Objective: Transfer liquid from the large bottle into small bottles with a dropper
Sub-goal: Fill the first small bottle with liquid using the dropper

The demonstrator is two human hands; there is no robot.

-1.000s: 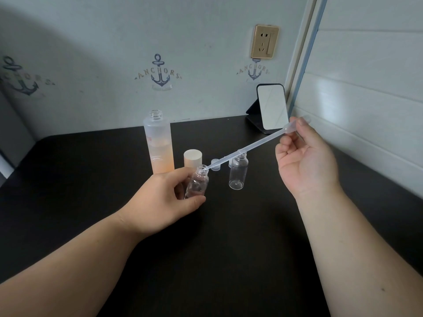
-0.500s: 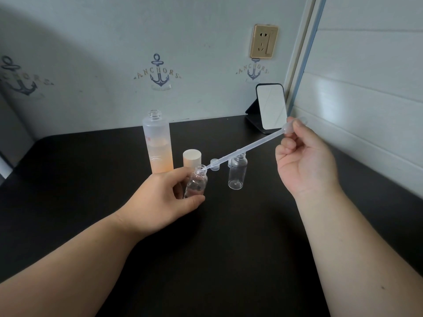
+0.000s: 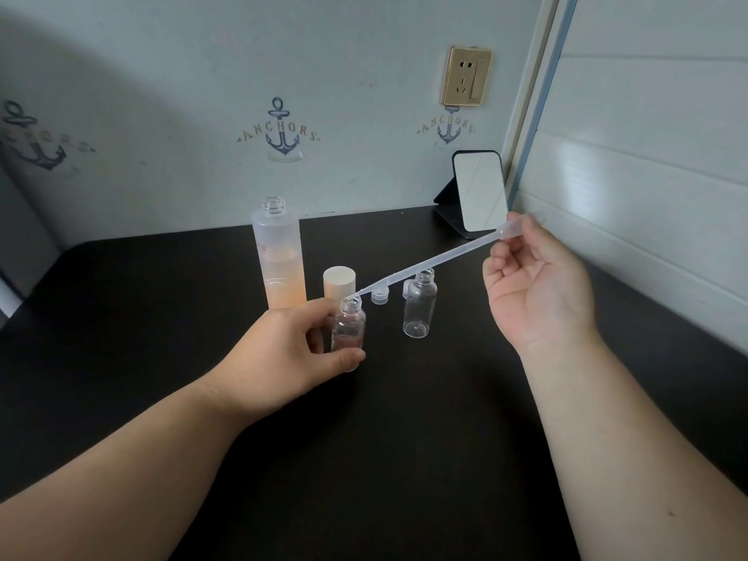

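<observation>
Both forearms reach in from the lower edge over a matte black table [image 3: 404, 439]. The left hand [image 3: 283, 350] lies low on the table with thumb and fingers curled round a small clear bottle [image 3: 349, 327], gripping it upright; its mouth is uncapped. The right hand [image 3: 534, 285] is raised, palm turned toward the camera, fingers folded, pinching the bulb end of a dropper [image 3: 425, 267] between thumb and fingertips. The dropper is a long, slim tube of cloudy translucent plastic, slanting down to the left so that its narrow tip meets the mouth of the gripped bottle; whether the tip is inside the neck cannot be told. A second small bottle [image 3: 420, 307], of the same clear round-shouldered shape, stands open just to the right, apart from the first, making two small bottles. One large bottle [image 3: 279, 257], a tall frosted cylinder with an open threaded neck, stands behind the left hand, its lower part holding pale orange liquid. Beside it stands one pale cylindrical cap [image 3: 339, 281]. Two small clear caps [image 3: 379, 295] lie between the bottles, one partly hidden. At the back right corner leans one rectangular mirror [image 3: 479, 192] on a dark stand, and one gold wall socket [image 3: 466, 76] is above it.
</observation>
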